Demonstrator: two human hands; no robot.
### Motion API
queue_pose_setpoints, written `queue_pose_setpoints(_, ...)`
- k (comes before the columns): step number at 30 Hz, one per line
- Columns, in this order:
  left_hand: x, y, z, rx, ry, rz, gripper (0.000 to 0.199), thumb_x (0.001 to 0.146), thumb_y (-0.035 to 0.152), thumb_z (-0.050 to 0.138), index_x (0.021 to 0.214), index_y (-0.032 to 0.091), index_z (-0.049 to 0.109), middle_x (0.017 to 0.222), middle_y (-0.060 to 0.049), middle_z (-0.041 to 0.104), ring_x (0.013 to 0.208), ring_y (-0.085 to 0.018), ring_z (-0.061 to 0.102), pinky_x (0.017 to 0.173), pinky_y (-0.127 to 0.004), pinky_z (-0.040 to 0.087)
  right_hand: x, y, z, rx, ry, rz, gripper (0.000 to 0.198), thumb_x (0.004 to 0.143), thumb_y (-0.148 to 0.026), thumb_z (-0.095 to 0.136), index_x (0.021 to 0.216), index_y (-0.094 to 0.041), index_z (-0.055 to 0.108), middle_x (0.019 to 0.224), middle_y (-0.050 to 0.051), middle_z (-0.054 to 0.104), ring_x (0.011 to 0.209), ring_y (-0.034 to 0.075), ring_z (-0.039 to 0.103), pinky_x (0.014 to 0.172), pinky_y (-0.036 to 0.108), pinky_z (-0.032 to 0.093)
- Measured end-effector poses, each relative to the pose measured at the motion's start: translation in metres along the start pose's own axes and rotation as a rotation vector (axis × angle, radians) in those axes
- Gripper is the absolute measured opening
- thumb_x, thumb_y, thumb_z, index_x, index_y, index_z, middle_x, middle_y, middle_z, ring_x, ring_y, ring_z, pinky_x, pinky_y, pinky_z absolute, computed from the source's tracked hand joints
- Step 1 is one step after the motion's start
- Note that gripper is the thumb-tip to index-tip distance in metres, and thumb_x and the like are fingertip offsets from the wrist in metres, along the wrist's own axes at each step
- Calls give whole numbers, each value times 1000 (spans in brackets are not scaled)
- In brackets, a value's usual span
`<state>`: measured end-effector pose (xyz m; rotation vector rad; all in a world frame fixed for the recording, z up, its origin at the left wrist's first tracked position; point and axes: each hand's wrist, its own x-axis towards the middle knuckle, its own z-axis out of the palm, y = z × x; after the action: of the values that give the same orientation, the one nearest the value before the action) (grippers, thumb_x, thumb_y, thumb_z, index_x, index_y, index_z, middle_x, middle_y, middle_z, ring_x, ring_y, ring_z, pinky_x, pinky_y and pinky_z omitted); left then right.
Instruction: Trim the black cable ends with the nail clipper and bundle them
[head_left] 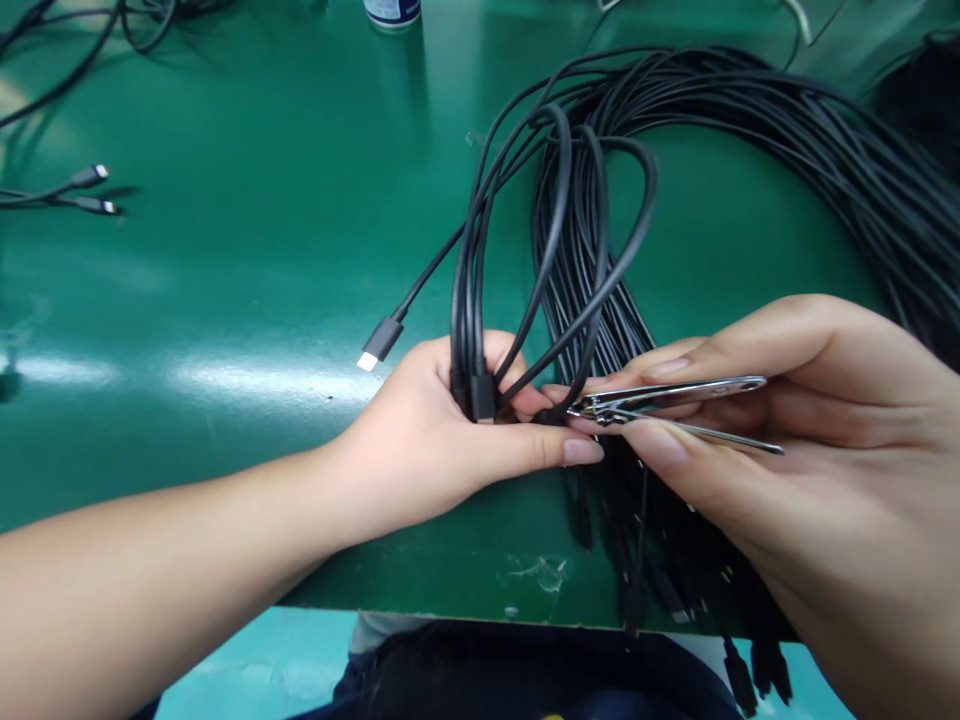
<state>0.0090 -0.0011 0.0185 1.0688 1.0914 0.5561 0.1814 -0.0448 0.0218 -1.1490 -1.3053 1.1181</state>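
A few looped black USB cables (555, 250) are pinched together near their connector ends in the left hand (450, 430), fingers closed round the strands just above the green table (225, 300); one plug (380, 343) with a bright metal tip sticks out free to the left of the fist. The right hand (787, 440) has thumb and fingers closed on a metal nail clipper (660, 400), whose cutting tip touches the cables right at the left fingertips. The risk, as I judge it, lies in that closeness: the blades could nick a cable jacket or a fingertip, and the loose loops could slip out of the grip or snag the big bundle of black cables (787, 130) that lies under both hands and hangs over the table's near edge. Two more plugs (94, 190) lie well apart at far left. The only container is a bottle (391, 10) at the far edge, cut off by the frame; its contents cannot be told.
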Motion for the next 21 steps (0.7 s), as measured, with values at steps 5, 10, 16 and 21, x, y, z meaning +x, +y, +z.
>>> queue_pose_setpoints(5, 0, -4, -2, -17, -13, 3, 43, 54, 24, 88, 58, 17, 45, 58, 5, 55, 61, -11, 59, 56, -22, 47, 1, 4, -4, 46, -47, -47, 36, 73, -1, 75, 94, -28, 69, 89, 0, 76, 79, 20, 75, 66, 27, 66)
queue_pose_setpoints(10, -1, -1, -2, 18, 18, -52, 46, 50, 24, 89, 58, 18, 45, 52, 7, 51, 49, -7, 50, 47, -20, 40, 4, 7, -7, 145, 91, -89, 19, 78, -13, 75, 93, -23, 69, 87, 2, 77, 83, 23, 75, 78, 38, 65)
queue_pose_setpoints(16, -2, 2, -4, 87, -53, -85, 39, 50, 24, 89, 59, 16, 51, 53, 6, 52, 51, -8, 48, 49, -20, 40, 5, 5, -11, 197, -81, -102, 25, 78, -9, 73, 98, -21, 67, 98, 4, 77, 96, 23, 73, 88, 36, 62)
queue_pose_setpoints(21, -2, -2, -9, 92, -239, -47, 32, 57, 25, 87, 64, 15, 56, 54, 6, 54, 49, -8, 49, 48, -20, 38, 9, 5, -9, 188, -216, -140, 31, 76, -6, 74, 100, -24, 65, 95, 2, 77, 90, 19, 74, 81, 28, 63)
